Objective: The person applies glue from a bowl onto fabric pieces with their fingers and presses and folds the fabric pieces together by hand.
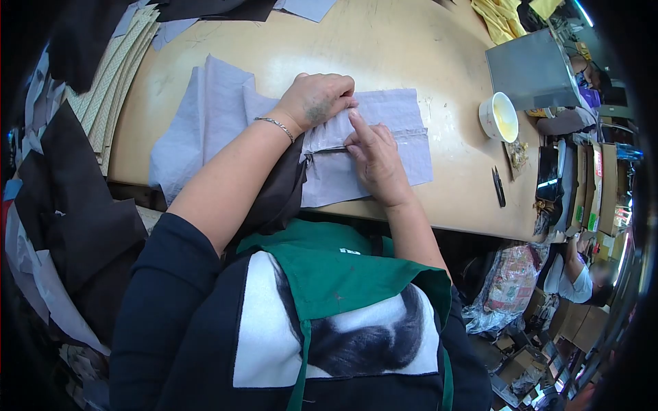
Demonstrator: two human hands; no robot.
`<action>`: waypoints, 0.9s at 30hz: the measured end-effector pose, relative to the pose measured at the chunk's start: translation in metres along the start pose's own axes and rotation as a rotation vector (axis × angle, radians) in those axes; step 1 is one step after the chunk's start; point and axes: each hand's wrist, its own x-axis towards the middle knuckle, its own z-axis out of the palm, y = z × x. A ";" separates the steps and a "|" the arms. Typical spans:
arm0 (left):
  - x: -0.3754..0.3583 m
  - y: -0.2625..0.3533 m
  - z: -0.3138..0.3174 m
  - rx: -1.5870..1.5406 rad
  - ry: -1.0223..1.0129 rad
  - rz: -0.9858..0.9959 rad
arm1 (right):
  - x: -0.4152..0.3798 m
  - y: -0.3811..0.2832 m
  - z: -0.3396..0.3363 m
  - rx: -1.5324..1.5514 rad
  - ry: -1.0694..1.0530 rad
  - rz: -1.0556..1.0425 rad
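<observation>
A pale lavender fabric panel (404, 157) lies on the table, with a narrow dark slit or seam running across it. My left hand (317, 101) is closed over the upper part of this cloth, its fingertips pinched at the fabric. Just below and to the right, my right hand (378, 163) rests on the panel near the seam, index finger stretched toward the left fingertips and thumb by the slit. Dark brown cloth (281, 192) hangs beneath my left forearm over the table edge. More lavender cloth (205, 130) spreads out in loose folds to the left.
On the right stand a white bowl of yellowish paste (498, 118), a black pen-like tool (498, 187) and a grey metal box (533, 68). Stacked patterned sheets (113, 82) and dark cloth pieces (75, 226) fill the left. Another person (576, 277) is at the far right.
</observation>
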 end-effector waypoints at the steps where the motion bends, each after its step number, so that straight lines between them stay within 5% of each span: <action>1: 0.000 0.000 0.000 -0.002 -0.002 0.001 | 0.001 0.001 0.000 0.045 0.015 0.009; 11: 0.000 -0.001 0.001 0.030 0.003 -0.004 | 0.015 -0.005 -0.019 0.020 -0.219 0.148; 20: 0.000 0.003 0.000 0.042 -0.010 -0.015 | -0.008 0.004 -0.003 -0.189 -0.008 -0.114; 27: 0.000 0.002 0.002 0.054 -0.025 -0.030 | -0.014 0.001 -0.004 -0.174 0.008 -0.083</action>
